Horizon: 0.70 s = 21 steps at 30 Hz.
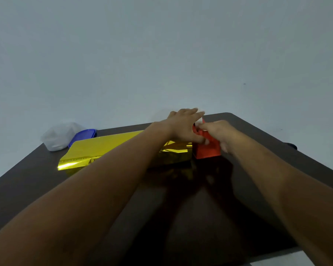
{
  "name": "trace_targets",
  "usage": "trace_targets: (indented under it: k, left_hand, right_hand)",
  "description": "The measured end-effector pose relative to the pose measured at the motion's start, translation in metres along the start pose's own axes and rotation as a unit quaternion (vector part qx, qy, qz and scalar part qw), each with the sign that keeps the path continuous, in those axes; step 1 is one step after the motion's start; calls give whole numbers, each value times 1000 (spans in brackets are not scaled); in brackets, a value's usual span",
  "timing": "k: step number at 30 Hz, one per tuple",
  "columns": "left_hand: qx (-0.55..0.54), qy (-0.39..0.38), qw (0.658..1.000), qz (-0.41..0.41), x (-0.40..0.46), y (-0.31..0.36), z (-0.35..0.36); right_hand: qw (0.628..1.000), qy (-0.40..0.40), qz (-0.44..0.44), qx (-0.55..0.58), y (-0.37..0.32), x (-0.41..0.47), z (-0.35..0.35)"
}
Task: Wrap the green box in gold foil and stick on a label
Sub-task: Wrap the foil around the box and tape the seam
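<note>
At the far left of the counter (37,169) sits a white plastic bag (60,136), with a blue lid (85,134) just beside it. Next comes the gold foil (104,150), lying flat with its right end crumpled under my left hand (183,125), whose fingers reach loosely over a red box (207,150). My right hand (217,131) pinches something at that box's top; what exactly, I cannot tell. I see no green box anywhere; it may be hidden. The risk, I judge: my left forearm dragging across the foil could crease or tear it, or I wrap the wrong box.
</note>
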State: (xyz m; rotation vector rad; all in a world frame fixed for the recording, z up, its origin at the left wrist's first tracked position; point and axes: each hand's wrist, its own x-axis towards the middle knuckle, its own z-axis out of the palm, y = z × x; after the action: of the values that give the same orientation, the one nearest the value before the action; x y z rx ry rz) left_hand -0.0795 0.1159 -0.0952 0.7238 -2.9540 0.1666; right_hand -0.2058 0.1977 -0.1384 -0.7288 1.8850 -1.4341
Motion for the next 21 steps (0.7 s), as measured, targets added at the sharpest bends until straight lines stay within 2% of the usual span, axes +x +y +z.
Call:
trace_targets:
  k: [3, 8, 12, 18, 21]
  left_hand:
    - [36, -11, 999, -1, 10, 9, 0]
    - [43, 7, 999, -13, 18, 9, 2]
    - [43, 22, 999, 9, 11, 9, 1]
    - [128, -10, 991, 39, 8, 18, 4]
    - [124, -13, 991, 40, 9, 20, 6]
  right_hand:
    - [998, -7, 21, 58, -8, 0, -1]
    - [990, 23, -1, 141, -25, -8, 4]
    - [991, 56, -17, 122, -16, -33, 2]
    - [988, 97, -35, 116, 28, -33, 8]
    - [985, 150, -80, 10, 49, -30, 17]
